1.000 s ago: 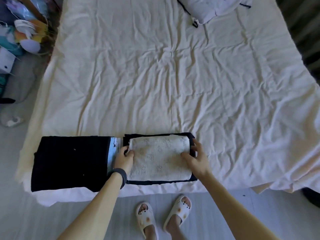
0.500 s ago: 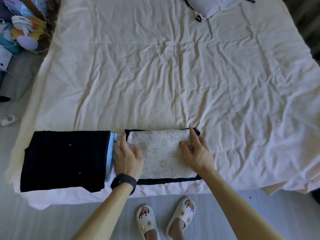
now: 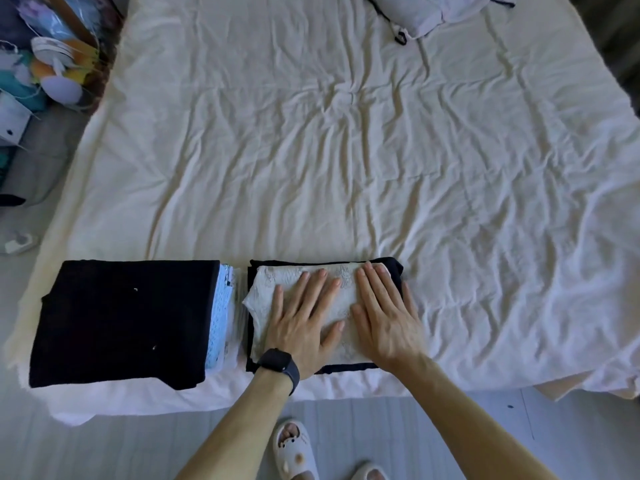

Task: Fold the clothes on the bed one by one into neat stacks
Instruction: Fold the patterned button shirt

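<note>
1. Both the left hand [image 3: 304, 317] and the right hand [image 3: 384, 317] are flat on the white printed garment [image 3: 273, 285], so its middle is covered. The print's too faint to make out.
2. The dark garment [image 3: 349, 368] underneath only shows thin strips at the edges.
3. In the left stack, the black top piece [image 3: 121, 317] hides everything below it except a light blue edge [image 3: 216, 317].
4. The pillow [image 3: 436, 12] is chopped by the top edge.
5. The clutter [image 3: 52, 64] top left runs off frame, and honestly I can't tell what most of it is.
6. The right slipper [image 3: 370, 474] is cut off at the bottom.
7. The small white thing [image 3: 19, 241] on the floor is too tiny to tell.
</note>
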Demonstrator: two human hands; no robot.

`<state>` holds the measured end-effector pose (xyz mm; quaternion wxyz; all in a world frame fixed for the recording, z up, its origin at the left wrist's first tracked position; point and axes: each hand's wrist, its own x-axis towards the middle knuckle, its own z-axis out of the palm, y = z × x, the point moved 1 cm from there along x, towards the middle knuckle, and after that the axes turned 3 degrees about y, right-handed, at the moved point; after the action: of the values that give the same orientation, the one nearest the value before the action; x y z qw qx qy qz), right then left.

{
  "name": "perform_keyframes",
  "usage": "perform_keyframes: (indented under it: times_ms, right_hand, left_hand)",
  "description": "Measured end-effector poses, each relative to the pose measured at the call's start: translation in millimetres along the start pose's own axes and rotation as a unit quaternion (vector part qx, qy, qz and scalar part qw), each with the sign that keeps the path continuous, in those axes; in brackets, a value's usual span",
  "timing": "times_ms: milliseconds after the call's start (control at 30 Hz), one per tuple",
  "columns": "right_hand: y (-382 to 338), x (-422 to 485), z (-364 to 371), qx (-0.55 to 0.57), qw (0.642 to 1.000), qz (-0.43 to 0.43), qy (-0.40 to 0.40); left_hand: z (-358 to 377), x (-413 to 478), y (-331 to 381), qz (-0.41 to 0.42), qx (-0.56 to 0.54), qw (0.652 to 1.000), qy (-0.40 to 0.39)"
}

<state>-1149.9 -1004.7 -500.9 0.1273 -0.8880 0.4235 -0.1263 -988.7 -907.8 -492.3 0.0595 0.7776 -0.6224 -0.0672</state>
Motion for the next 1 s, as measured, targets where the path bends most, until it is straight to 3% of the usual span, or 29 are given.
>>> perform_keyframes:
  times_ms: [600,767,833,1000]
  right_hand:
    - [26.1,6.3,31.7,0.089,0.994,0.021,-0.053]
    - [24.1,6.4,16.8,0.12,0.991,0.007,-0.057]
    - [26.9,4.1,14.4,0.108,0.993,0.006,-0.048]
    - [40.2,-15.0,23.0,0.043,0.997,0.003,-0.061]
  left_hand:
    - [33.8,15.8,1.5,-0.026,-0.006,1.0,-0.004]
    - [9.2,29.7,22.0,-0.104,-0.061,0.992,-0.037]
    - [8.3,37.5,29.4,-0.126,-0.073,0.989,-0.035]
    - [40.5,27.3,32.9,-0.079,-0.004,0.997,0.011]
